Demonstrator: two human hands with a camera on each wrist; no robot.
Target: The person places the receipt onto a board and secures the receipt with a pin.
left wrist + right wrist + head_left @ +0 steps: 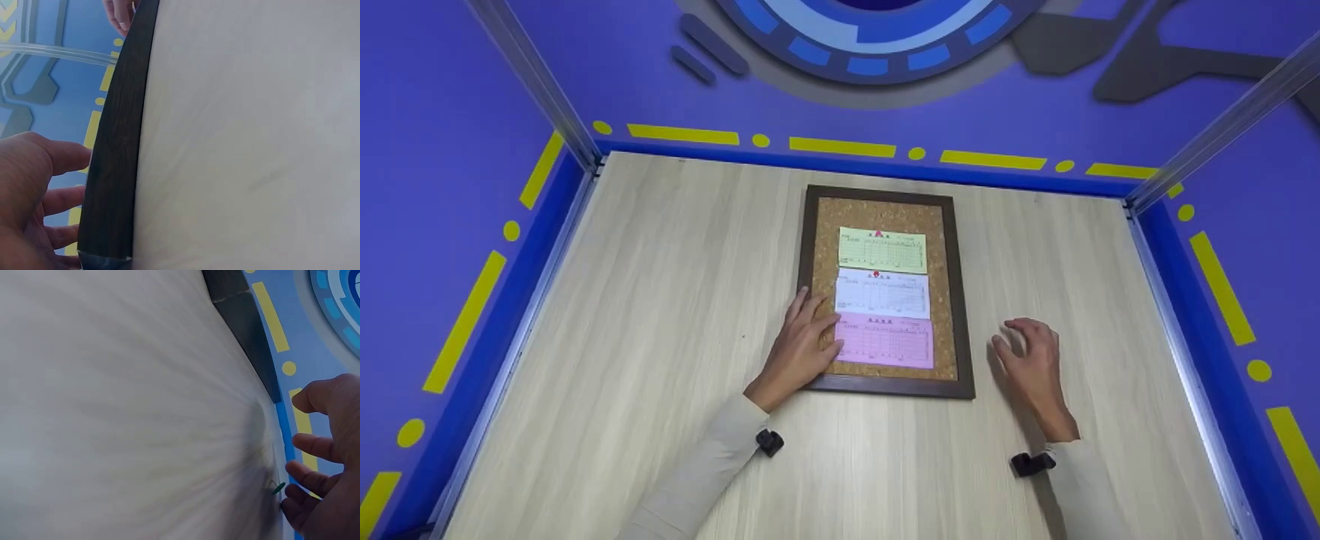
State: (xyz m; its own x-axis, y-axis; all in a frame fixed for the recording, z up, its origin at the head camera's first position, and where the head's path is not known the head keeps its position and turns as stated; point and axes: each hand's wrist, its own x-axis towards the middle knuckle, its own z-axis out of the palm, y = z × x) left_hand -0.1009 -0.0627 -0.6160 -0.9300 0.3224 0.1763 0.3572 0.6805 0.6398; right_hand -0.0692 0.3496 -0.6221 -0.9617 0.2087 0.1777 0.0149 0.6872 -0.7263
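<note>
A corkboard (885, 210) in a dark brown frame lies on the wooden tabletop. Three printed slips run down it: a yellow-green slip (883, 251), a white slip (883, 296) and a pink slip (885, 345). A reddish push pin (878, 234) is at the top of the yellow-green slip, and a red push pin (876, 274) at the top of the white one. My left hand (802, 345) reaches over the frame's left side, fingers spread, fingertips at the pink slip's left edge. Right of the board, my right hand (1035, 360) hovers with fingers loosely bent, near a green push pin (278, 487).
The wooden tabletop (675, 315) extends around the board. Blue-purple panels (457, 150) with yellow markings border it on the left, back and right. Metal posts (536, 82) stand at the back corners. A black wrist camera (769, 442) sits at the left sleeve.
</note>
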